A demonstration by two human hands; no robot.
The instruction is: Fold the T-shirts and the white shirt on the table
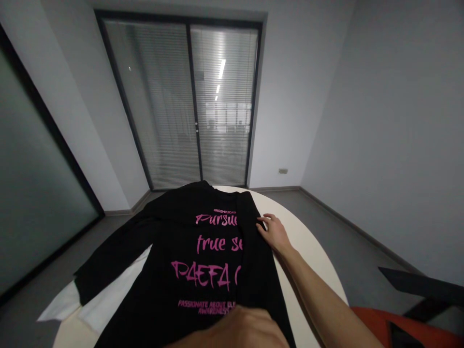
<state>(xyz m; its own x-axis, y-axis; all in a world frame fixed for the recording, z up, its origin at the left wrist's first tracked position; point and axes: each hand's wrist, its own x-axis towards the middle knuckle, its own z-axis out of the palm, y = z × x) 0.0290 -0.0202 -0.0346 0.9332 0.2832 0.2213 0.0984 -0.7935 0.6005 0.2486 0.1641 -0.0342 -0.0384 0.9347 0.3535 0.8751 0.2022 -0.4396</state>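
A black long-sleeved shirt [217, 256] with pink lettering lies spread out, its right side folded inward over part of the print. Its left sleeve [119, 241] reaches out to the lower left and ends in white fabric [61, 297]. My right hand [274, 232] rests at the folded right edge near the top, fingers apart and fingertips touching the cloth. At the bottom of the view, my left hand [246, 331] is over the lower part of the shirt, seen from the back and blurred. Its fingers are hidden.
Under the shirt is a round white table [311, 241]. An orange chair seat [384, 321] and a dark armrest [424, 282] stand at the lower right. Beyond the table are glass doors with blinds [163, 96] and grey walls [398, 121].
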